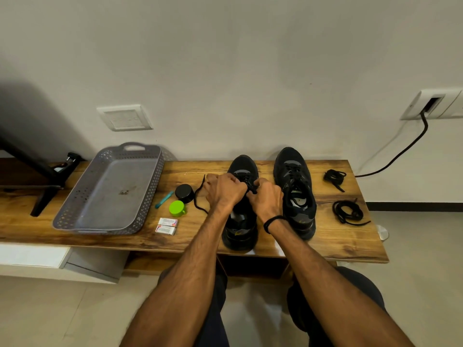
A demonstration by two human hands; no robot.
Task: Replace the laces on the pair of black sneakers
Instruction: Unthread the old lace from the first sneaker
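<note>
Grainy brown wooden bench (350, 242) against a plain white wall (225, 71), pale tiled floor (426, 259) below, black sneaker (244, 166) mid-bench, toe to the back edge, left hand (224, 190) and right hand (266, 199) over it, fingers curled tight round its thin black lace (197, 199), second black sneaker (293, 176) just beside it, two coiled black laces (347, 212) near the right edge, grey perforated plastic basket (155, 181) toward the left end.

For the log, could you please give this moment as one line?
left hand, right hand: grip lace | left sneaker | lacing unfinished
</note>
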